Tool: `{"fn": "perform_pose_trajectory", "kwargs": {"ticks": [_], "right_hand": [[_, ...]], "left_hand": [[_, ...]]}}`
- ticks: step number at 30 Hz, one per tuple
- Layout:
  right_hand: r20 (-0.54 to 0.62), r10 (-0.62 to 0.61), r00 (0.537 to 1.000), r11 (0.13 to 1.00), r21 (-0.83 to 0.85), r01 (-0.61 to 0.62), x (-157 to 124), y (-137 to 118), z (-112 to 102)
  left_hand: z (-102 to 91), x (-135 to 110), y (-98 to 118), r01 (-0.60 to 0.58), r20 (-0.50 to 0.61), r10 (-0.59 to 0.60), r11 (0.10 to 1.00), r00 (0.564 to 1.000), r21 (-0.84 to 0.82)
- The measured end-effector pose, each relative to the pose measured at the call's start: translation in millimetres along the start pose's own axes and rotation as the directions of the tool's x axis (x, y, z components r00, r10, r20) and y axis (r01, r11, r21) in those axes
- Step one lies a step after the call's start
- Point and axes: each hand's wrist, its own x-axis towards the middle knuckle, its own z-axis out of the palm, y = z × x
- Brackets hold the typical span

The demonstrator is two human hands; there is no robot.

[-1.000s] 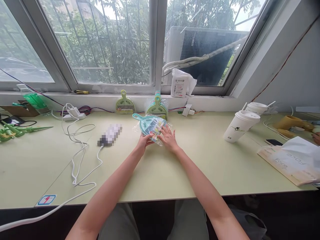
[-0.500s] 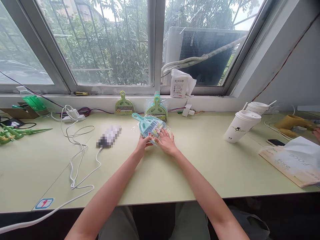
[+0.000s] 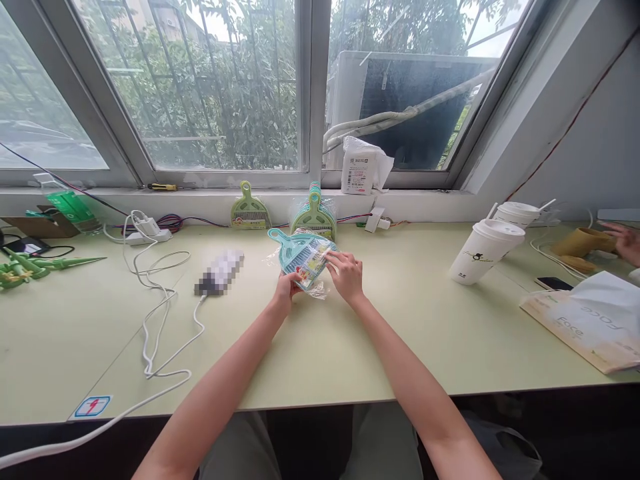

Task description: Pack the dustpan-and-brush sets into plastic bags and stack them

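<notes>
One tabletop [image 3: 400,333] is carrying a dustpan stack [image 3: 314,217], standing at twelve o'clock. Nearer, a teal dustpan set [image 3: 295,250] is showing clear wrapping [image 3: 317,291], handling seemingly unfinished: left hand [image 3: 284,289] fingers are pinching its seven-o'clock edge; right hand [image 3: 349,276] fingers, bunched, are touching three o'clock, grip unclear.

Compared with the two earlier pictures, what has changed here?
The right hand has drawn its spread fingers together at the right edge of the wrapped blue-green dustpan. At far right, another person's hand has come further into view, higher up. The left hand still holds the dustpan; the white cups and phone stay put.
</notes>
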Motion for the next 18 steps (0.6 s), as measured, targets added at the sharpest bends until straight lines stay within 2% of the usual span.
{"fn": "perform_pose_trajectory", "kwargs": {"ticks": [6,12,16,18], "right_hand": [[-0.071,0.000,0.997,1.000,-0.016,-0.001,-2,-9,0],[0.005,0.075,0.997,0.997,0.019,-0.075,-1,-7,7],[0.001,0.091,0.996,0.995,0.038,-0.091,0,-5,8],[-0.018,0.084,0.996,0.996,0.024,-0.084,0,-6,6]], "left_hand": [[4.2,-5,-1,-0.063,0.129,0.055,0.996,0.990,0.062],[4.4,-11,4,-0.194,0.256,0.144,0.964,0.956,0.184],[7.4,-13,4,-0.186,0.317,0.111,0.959,0.942,0.214],[8.5,-13,3,-0.182,0.313,0.110,0.961,0.943,0.210]]}}
